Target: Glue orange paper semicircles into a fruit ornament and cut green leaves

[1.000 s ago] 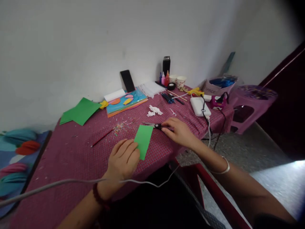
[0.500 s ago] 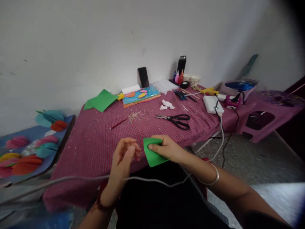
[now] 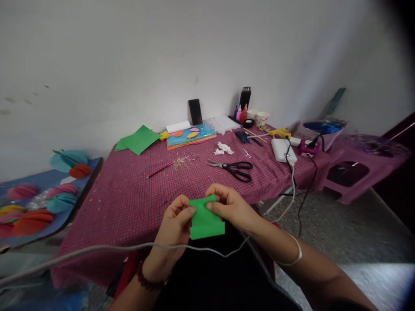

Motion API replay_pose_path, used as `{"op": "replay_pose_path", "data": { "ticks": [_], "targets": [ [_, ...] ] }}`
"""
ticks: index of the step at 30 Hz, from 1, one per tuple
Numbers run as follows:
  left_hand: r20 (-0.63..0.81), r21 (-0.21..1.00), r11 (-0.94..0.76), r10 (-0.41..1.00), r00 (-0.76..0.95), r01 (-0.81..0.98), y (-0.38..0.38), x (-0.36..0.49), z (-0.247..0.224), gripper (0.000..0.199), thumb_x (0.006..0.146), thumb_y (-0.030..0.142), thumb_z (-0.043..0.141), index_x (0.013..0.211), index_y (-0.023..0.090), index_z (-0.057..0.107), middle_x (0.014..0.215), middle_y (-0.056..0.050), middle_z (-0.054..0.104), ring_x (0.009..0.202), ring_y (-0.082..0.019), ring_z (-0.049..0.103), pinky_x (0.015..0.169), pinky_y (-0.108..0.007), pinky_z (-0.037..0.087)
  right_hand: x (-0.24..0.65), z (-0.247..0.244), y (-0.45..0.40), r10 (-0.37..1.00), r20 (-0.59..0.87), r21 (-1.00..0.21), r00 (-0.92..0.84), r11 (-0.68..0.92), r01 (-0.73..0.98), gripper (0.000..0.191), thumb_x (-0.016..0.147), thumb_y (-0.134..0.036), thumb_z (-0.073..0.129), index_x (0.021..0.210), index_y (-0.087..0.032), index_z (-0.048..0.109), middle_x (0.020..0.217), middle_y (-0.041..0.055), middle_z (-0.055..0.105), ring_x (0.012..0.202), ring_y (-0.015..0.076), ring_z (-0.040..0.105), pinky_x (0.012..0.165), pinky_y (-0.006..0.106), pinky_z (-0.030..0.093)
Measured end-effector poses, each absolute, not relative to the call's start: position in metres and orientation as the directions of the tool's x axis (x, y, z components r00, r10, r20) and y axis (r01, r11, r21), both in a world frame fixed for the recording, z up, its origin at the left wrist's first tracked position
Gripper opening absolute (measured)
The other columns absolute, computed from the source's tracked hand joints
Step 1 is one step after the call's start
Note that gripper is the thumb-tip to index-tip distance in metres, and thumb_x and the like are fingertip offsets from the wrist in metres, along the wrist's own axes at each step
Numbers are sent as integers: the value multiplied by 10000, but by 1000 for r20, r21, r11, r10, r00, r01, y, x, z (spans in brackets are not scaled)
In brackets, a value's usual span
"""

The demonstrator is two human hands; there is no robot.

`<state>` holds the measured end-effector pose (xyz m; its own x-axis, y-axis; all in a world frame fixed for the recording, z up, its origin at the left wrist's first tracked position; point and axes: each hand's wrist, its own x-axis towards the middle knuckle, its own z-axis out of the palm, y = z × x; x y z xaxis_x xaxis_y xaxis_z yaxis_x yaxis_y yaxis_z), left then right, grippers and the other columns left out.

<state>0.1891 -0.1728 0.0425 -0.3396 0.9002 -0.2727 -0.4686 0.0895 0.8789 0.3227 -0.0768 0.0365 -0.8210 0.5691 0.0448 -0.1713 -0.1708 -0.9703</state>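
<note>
A small green paper [image 3: 202, 216] is held up in front of the table's front edge, with a fold across its lower part. My left hand [image 3: 177, 218] pinches its left edge between thumb and fingers. My right hand [image 3: 228, 205] pinches the upper right corner, its thumb on the paper's face. Black-handled scissors [image 3: 231, 168] lie beyond my right hand, blades pointing left. A red stick [image 3: 160, 169] rests on the cloth beside a scatter of tiny coloured bits [image 3: 182, 162]. Crumpled white tissue [image 3: 223, 148] is behind the scissors.
Green sheets [image 3: 140, 139] lie at the table's back left. A phone [image 3: 195, 111] leans on the wall near a black bottle [image 3: 245, 97]. A white power bank [image 3: 282, 150] with cables is at the right. A pale cable [image 3: 97, 248] crosses before my wrists. Paper shapes cover a blue board [image 3: 19, 183].
My left hand has moved right and taken hold of the green paper's left edge. The paper has turned more upright, and a fold now shows along its bottom. The view has shifted slightly.
</note>
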Motion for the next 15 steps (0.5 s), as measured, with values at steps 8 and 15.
{"op": "replay_pose_path", "data": {
  "ticks": [8, 15],
  "targets": [
    [-134, 936, -6, 919, -372, -352, -180, 192, 43, 222, 641, 269, 702, 769, 212, 529, 540, 73, 492, 426, -63, 411, 424, -181, 350, 321, 43, -92, 565, 63, -968, -822, -165, -187, 154, 760, -272, 637, 812, -207, 507, 535, -99, 443, 423, 51, 385, 410, 180, 283],
    [-20, 937, -147, 883, -468, -317, -184, 191, 45, 149, 622, 191, 727, 664, 181, 584, 598, 53, 530, 475, -51, 415, 438, -157, 342, 315, 35, -98, 624, 127, -920, -771, -216, -327, 88, 743, -154, 602, 796, -199, 547, 571, -86, 485, 464, 53, 427, 440, 164, 339]
  ]
}}
